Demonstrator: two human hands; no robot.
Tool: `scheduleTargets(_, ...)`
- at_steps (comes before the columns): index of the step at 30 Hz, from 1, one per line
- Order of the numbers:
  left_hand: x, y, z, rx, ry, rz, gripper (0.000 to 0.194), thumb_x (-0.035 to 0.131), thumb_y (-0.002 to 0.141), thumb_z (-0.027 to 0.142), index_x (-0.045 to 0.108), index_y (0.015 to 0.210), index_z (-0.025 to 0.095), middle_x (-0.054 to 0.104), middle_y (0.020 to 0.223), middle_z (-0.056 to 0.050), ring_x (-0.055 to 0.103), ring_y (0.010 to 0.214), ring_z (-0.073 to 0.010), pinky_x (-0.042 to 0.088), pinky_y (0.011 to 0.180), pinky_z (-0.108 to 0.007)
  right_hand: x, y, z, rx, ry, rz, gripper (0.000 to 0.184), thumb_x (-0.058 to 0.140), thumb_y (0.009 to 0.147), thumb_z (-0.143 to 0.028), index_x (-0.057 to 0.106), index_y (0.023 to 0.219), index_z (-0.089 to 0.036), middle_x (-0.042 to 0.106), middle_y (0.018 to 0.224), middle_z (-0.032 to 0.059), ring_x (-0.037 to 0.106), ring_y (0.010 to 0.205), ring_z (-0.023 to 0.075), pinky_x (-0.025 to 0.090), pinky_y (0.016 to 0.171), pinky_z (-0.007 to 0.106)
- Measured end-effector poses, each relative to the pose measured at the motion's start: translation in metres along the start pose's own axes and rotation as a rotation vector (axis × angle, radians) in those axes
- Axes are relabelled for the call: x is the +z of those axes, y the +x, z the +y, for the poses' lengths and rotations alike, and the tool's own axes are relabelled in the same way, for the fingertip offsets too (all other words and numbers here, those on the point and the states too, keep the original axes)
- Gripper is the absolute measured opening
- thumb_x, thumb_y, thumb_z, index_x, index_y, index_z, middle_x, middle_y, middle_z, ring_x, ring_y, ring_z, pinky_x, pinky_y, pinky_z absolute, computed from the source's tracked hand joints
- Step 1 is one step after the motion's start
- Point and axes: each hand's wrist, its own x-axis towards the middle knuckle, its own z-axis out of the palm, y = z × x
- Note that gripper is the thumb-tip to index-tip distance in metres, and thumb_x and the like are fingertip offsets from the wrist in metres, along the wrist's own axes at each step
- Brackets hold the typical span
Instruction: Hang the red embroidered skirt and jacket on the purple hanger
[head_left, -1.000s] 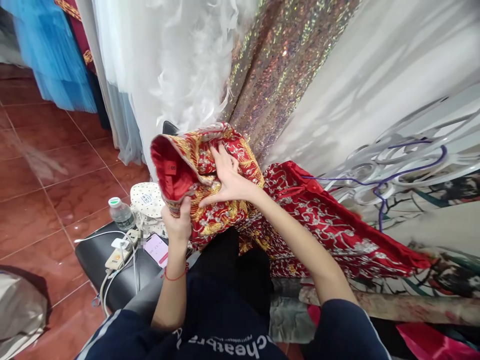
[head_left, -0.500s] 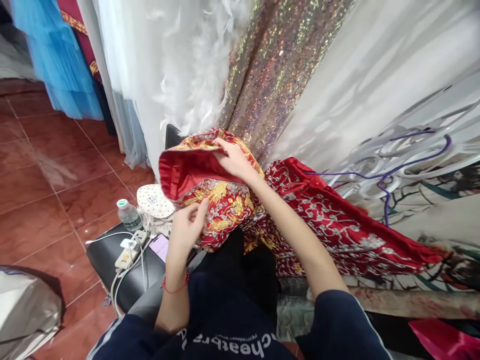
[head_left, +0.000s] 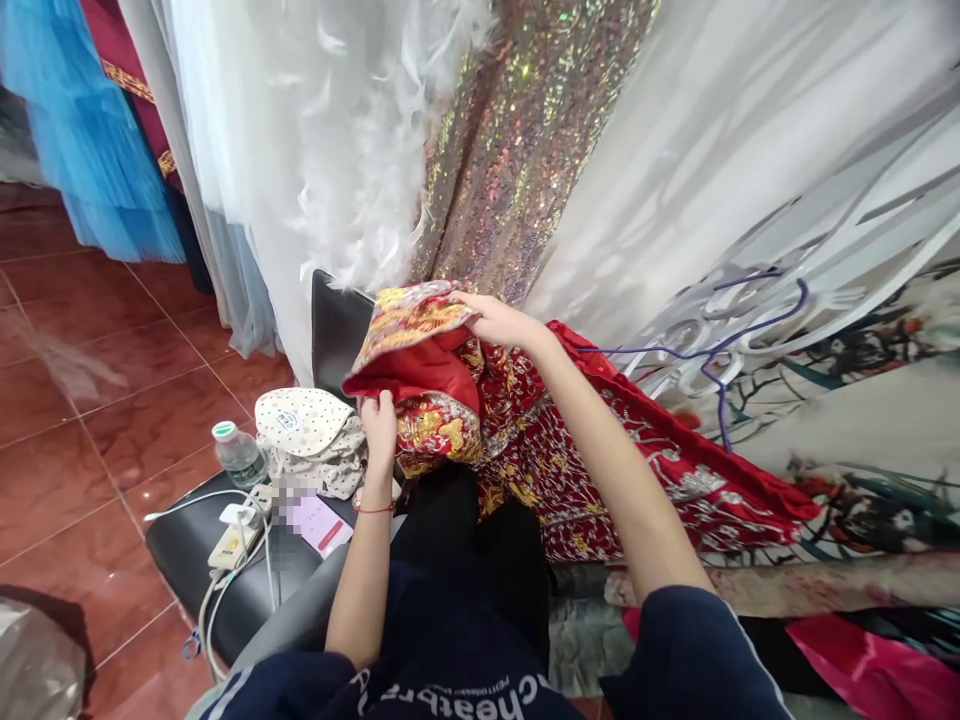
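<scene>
A red garment (head_left: 439,430) with gold and silver embroidery lies over my lap, its plain red lining showing inside the opening. My left hand (head_left: 379,425) is closed on the near left edge of that opening. At the far edge, my right hand (head_left: 491,318) pinches the embroidered cloth, thumb and fingers together. A longer red skirt-like part (head_left: 660,450) with silver vine embroidery spreads to the right; whether it is joined to the piece in my hands I cannot tell.
On the black seat (head_left: 180,545) at left lie a water bottle (head_left: 240,458), a spotted cloth bag (head_left: 304,425), a power strip (head_left: 232,540) and a lit phone (head_left: 319,525). A purple hanger (head_left: 720,355) is at right. White feathered and sequined gowns (head_left: 510,130) hang ahead.
My left hand has moved up and taken hold of the opening's edge. My right hand has drawn back to the right, and the wide opening has narrowed and folded over.
</scene>
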Motion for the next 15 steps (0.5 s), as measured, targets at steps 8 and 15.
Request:
scheduleTargets(8,-0.026,-0.028,0.073,0.234,-0.192,0.420,0.018,0.043,0.084,0.026,0.050,0.070,0.020,0.049,0.066,0.002,0.043,0.064,-0.0126,0.039,0.064,-0.024,-0.023,0.004,0.075,0.713,0.116,0.033,0.012,0.057,0.085,-0.010,0.068,0.087,-0.012,0.074,0.084,0.0150,0.073,0.091,0.0281,0.058,0.084,0.038)
scheduleTargets(15,-0.003,-0.061,0.127,0.426,-0.037,0.022,0.022,0.039,0.088,0.021,0.050,0.069,0.022,0.048,0.063,0.001,0.046,0.064,-0.0152,0.038,0.064,-0.027,0.013,0.036,0.081,0.691,0.527,0.201,0.016,0.053,0.079,-0.004,0.065,0.082,-0.015,0.070,0.066,0.0057,0.069,0.066,0.0181,0.060,0.069,0.032)
